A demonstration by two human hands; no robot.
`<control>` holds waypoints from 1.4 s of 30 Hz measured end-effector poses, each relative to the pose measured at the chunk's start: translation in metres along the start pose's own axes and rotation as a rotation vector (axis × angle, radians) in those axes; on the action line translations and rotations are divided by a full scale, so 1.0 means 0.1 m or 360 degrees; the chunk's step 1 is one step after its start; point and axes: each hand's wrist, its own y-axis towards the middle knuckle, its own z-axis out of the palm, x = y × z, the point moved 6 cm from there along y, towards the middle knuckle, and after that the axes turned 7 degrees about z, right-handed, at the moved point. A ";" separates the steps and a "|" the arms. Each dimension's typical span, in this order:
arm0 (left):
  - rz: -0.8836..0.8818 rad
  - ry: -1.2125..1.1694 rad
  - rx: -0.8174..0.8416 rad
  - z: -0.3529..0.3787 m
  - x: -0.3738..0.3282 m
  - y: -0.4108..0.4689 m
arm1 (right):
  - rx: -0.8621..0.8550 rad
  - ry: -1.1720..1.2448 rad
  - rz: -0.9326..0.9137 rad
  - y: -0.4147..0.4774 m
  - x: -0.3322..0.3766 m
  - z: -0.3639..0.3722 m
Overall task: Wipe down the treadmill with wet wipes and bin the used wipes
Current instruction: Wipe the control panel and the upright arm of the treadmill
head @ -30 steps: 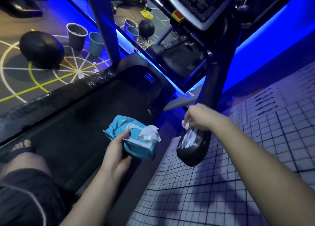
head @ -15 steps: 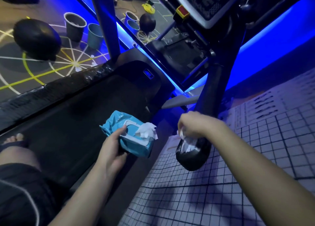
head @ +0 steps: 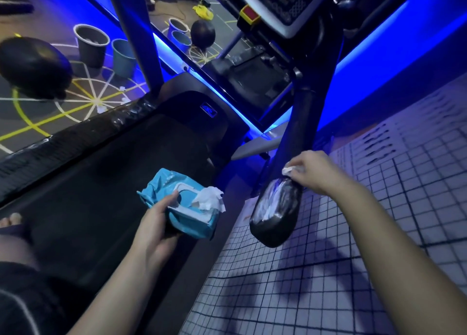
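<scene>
I stand on a black treadmill (head: 106, 172) whose console (head: 283, 3) is at the top. My left hand (head: 156, 223) grips a blue wet-wipe pack (head: 182, 208) with its lid open and a white wipe sticking out. My right hand (head: 316, 170) pinches a crumpled white wipe (head: 289, 170) against the right handrail, just above its rounded black end (head: 275, 210). That end shows wet white streaks.
Two bins, a grey one (head: 92, 45) and a teal one (head: 123, 56), stand on the marked floor at the far left beside a black ball (head: 32, 66). A mirror behind the treadmill repeats them. White tiled floor (head: 353, 271) lies to the right. My bare foot (head: 11, 219) rests on the belt.
My right hand has slid the wipe up the handrail end, from low on it to its upper part, leaving streaks. The left hand keeps hold of the pack.
</scene>
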 end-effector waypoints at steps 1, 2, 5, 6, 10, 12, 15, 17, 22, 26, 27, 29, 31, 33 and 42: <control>-0.0009 0.0010 0.0000 0.01 0.01 -0.02 | 0.0023 0.0009 -0.0047 -0.07 0.01 0.04; -0.0013 0.0006 -0.0001 0.03 0.01 -0.03 | 0.0038 -0.0004 -0.0134 -0.16 0.05 0.05; 0.0034 0.0042 0.0018 0.07 -0.01 -0.08 | 0.0349 -0.0085 -0.0420 -0.46 0.20 0.17; 0.0038 0.0040 0.0022 0.08 -0.01 -0.09 | 0.0453 -0.0085 -0.0498 -0.53 0.25 0.18; 0.0015 0.0028 0.0005 0.07 0.03 -0.13 | 0.0213 0.0645 -0.0348 -0.49 0.23 -0.16; 0.0017 -0.0040 0.0005 0.08 -0.01 -0.20 | 0.0050 0.0899 -0.0286 -0.47 0.29 -0.23; 0.0048 -0.0199 -0.0051 0.07 -0.20 -0.33 | 0.0032 0.1276 -0.0304 -0.57 0.76 0.07; 0.0093 -0.0279 -0.0117 -0.06 -0.46 -0.32 | 0.0038 0.1595 -0.0298 -0.62 1.22 0.40; 0.0481 -0.0164 -0.0281 -0.55 -1.51 -0.37 | 0.0317 0.2228 0.0157 -0.34 2.31 1.55; 0.0619 -0.0339 -0.0357 -1.11 -2.26 -0.38 | 0.0859 0.2571 0.0596 -0.10 3.16 2.34; 0.0657 -0.0353 -0.0406 -1.27 -2.41 -0.34 | 0.1020 0.2603 0.0699 -0.06 3.36 2.50; 0.0741 -0.0292 -0.0535 -1.40 -2.68 -0.35 | 0.1262 0.2596 0.0874 0.02 3.74 2.74; 0.0737 -0.0232 -0.0632 -1.39 -2.88 -0.33 | 0.1354 0.2523 0.0944 0.20 4.11 2.83; 0.0665 -0.0202 -0.0668 -1.35 -3.02 -0.25 | 0.1355 0.2481 0.0948 0.55 4.49 2.83; 0.0740 -0.0082 -0.0628 -1.19 -3.43 0.07 | 0.0749 0.2540 0.0219 2.62 5.49 1.04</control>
